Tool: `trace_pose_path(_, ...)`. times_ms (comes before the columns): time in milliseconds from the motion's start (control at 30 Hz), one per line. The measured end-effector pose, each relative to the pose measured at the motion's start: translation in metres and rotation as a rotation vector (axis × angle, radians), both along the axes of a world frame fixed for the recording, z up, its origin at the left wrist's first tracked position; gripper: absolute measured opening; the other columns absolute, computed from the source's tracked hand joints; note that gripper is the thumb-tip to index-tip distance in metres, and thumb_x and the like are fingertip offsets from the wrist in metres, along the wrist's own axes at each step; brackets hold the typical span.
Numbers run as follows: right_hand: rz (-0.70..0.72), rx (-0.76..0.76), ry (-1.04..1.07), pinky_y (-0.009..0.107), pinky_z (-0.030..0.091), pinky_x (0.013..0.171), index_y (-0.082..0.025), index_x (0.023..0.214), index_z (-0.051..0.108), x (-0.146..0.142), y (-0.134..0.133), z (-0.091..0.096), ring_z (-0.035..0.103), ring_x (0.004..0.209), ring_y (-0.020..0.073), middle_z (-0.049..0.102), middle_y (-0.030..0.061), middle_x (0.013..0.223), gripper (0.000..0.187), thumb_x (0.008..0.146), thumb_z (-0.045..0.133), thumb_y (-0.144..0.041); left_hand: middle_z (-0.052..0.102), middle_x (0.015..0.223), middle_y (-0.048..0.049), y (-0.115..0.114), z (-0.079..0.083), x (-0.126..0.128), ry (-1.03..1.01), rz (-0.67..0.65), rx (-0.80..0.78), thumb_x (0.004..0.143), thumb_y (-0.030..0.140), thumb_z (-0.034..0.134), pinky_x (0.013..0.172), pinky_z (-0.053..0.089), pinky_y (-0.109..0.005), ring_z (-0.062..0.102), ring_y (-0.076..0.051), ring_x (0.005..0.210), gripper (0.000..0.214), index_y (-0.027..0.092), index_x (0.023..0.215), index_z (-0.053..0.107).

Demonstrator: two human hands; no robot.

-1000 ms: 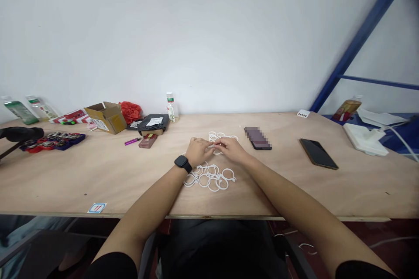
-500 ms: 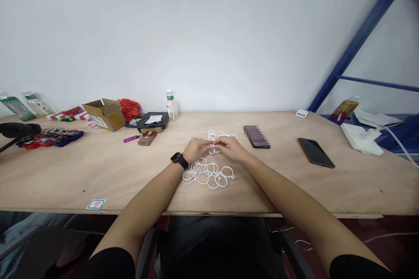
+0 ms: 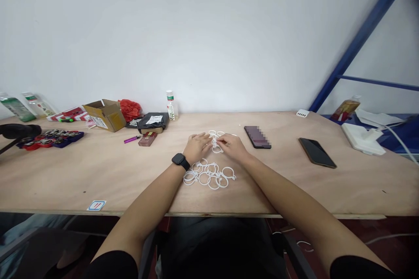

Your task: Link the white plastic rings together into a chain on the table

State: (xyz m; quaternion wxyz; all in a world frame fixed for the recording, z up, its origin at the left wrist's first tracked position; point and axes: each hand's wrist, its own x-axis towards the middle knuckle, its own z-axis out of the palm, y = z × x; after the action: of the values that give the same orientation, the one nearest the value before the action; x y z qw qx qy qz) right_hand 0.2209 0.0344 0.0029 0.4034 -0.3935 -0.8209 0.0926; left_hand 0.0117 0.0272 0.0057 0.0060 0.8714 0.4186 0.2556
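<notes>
1. The work looks partway through, as a judgement: white rings (image 3: 218, 175) lie in a loose, overlapping group on the bench (image 3: 131, 178) between the forearms, and a smaller far group (image 3: 212, 132) lies at and beyond the fingertips.
2. Which group has been dealt with and which is left, I cannot tell; the rings are too small to show whether their clasps are fastened or open.
3. At least one white ring (image 3: 217, 152) seems to be in hand now, so its handling looks unfinished.
4. The right hand (image 3: 234, 146) has thumb and fingers drawn together, apparently pinching that ring at its far side — the exact contact is hidden.
5. The left hand (image 3: 195, 146), with a black watch (image 3: 181, 161) at its wrist, is palm down, its fingers loosely spread and apart, just beside the far group; I see nothing clamped in them.
6. The ring in hand lies between the two hands, its loop showing just below the right fingertips, while the near group sits well clear of the fingers, closer to the bench's front edge.
</notes>
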Motion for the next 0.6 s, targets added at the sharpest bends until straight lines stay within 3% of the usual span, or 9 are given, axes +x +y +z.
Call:
trace_pose_path(100, -0.097, 0.044, -0.035, 0.034, 0.049, 0.086, -0.021, 0.100, 0.070, 0.006, 0.008, -0.004, 0.064, 0.095, 0.0206, 0.070, 0.0080, 0.105, 0.018, 0.086, 0.058, -0.020, 0.054, 0.140, -0.0093, 0.002, -0.002, -0.006, 0.050, 0.151, 0.019, 0.093, 0.042, 0.050, 0.109, 0.022, -0.054, 0.039, -0.030, 0.136, 0.036, 0.025, 0.123, 0.063)
trace_pose_path(167, -0.088, 0.015, -0.084, 0.033, 0.049, 0.085, -0.021, 0.103, 0.070, 0.009, 0.009, -0.005, 0.063, 0.093, 0.0200, 0.069, 0.0076, 0.107, 0.021, 0.084, 0.061, -0.021, 0.057, 0.136, -0.0097, 0.003, 0.000, -0.012, 0.061, 0.175, -0.007, 0.092, 0.041, 0.051, 0.109, 0.022, -0.055, 0.043, -0.030, 0.131, 0.034, 0.025, 0.117, 0.066)
trace_pose_path(300, 0.065, -0.057, -0.194, 0.029, 0.047, 0.074, -0.020, 0.096, 0.072, 0.006, 0.001, -0.003, 0.062, 0.078, 0.0165, 0.071, 0.0053, 0.092, 0.016, 0.084, 0.061, -0.022, 0.068, 0.116, -0.0048, 0.001, 0.010, -0.022, 0.077, 0.033, -0.154, 0.089, 0.041, 0.051, 0.103, 0.030, -0.046, 0.057, -0.024, 0.111, 0.029, 0.025, 0.099, 0.073)
trace_pose_path(433, 0.093, -0.101, -0.201, 0.027, 0.044, 0.070, -0.021, 0.092, 0.073, 0.002, -0.007, 0.000, 0.061, 0.076, 0.0162, 0.072, 0.0041, 0.087, 0.015, 0.084, 0.060, -0.022, 0.071, 0.103, -0.0013, -0.004, 0.015, -0.027, 0.129, -0.032, -0.333, 0.074, 0.039, 0.065, 0.100, 0.032, -0.038, 0.060, -0.022, 0.103, 0.022, 0.025, 0.089, 0.073)
trace_pose_path(600, 0.113, -0.173, -0.198, 0.027, 0.045, 0.071, -0.021, 0.091, 0.073, 0.002, -0.007, -0.003, 0.063, 0.079, 0.0168, 0.073, 0.0036, 0.090, 0.015, 0.083, 0.061, -0.020, 0.071, 0.093, -0.0016, -0.004, 0.011, -0.024, 0.183, -0.047, -0.343, 0.069, 0.029, 0.066, 0.092, 0.037, -0.034, 0.062, -0.021, 0.093, 0.012, 0.021, 0.076, 0.071)
